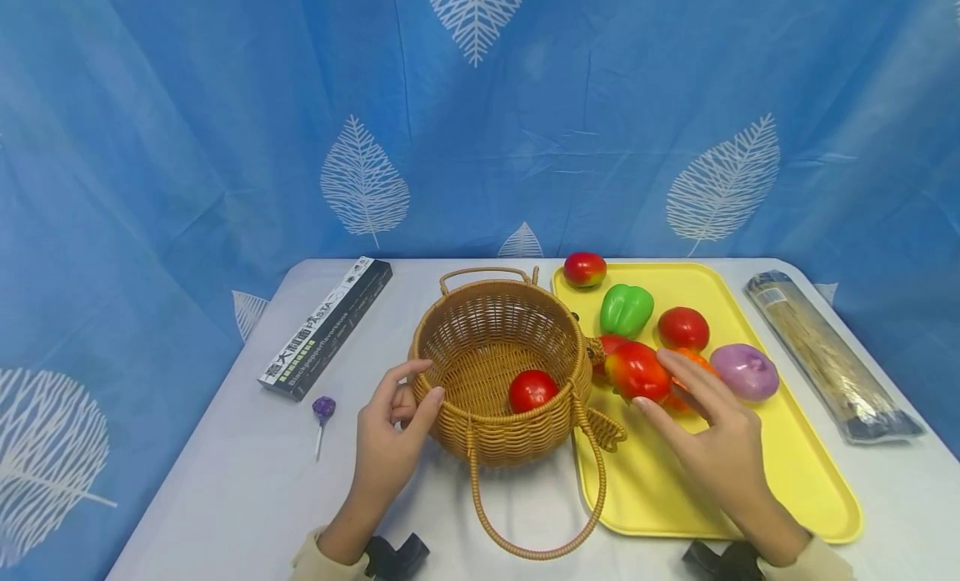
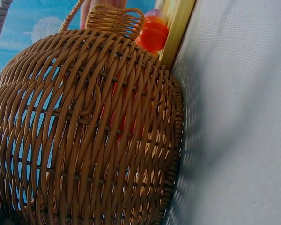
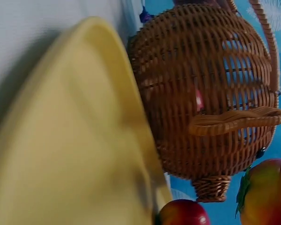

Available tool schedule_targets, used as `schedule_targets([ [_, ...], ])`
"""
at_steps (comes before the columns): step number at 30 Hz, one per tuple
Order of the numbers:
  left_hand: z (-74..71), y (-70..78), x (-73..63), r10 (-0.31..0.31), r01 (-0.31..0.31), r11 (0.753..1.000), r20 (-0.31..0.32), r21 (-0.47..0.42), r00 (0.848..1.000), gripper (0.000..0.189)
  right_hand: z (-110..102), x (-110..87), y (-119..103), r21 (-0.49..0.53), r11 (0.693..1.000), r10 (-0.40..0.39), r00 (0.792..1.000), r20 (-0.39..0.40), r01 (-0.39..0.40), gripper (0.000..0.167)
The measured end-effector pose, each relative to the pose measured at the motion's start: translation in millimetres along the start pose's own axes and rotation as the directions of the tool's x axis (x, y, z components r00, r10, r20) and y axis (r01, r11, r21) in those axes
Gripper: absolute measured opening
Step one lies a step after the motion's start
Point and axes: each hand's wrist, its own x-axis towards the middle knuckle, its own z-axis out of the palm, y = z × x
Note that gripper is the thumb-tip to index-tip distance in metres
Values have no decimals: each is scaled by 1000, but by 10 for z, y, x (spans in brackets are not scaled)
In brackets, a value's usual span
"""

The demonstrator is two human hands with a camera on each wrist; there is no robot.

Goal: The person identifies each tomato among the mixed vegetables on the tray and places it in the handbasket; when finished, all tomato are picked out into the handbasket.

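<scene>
A brown wicker basket (image 1: 504,443) stands mid-table, with a red tomato-like fruit (image 1: 532,391) inside. My left hand (image 1: 390,435) grips the basket's left rim between thumb and fingers. Between the thumb and fingers of my right hand (image 1: 712,443) is a red-and-yellow fruit with green leaves (image 1: 637,371), pinched above the yellow tray (image 1: 652,489) near the basket's right side. The right wrist view shows this fruit (image 3: 267,192) higher than another red fruit (image 3: 183,213) by the tray. My left fingers are out of sight in the left wrist view.
On the tray lie a green bell pepper (image 1: 626,311), a red fruit (image 1: 683,329), a purple onion-like vegetable (image 1: 745,372) and a red-yellow fruit (image 1: 585,269). A pasta box (image 1: 327,327) and purple lollipop (image 1: 323,409) lie left; a noodle packet (image 1: 832,360) lies right.
</scene>
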Motion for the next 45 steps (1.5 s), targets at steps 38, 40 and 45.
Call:
schedule_targets([
  [38, 3, 15, -2, -7, 7, 1000, 3, -1, 1000, 33, 170, 507, -581, 306, 949, -70, 997, -30, 76, 71],
  [40, 4, 16, -2, -8, 8, 1000, 4, -2, 1000, 33, 192, 524, -627, 311, 948, -70, 997, -28, 75, 69],
  [45, 0, 17, -3, -5, 5, 1000, 3, 5, 1000, 34, 287, 543, -571, 315, 947, -62, 998, -13, 63, 71],
])
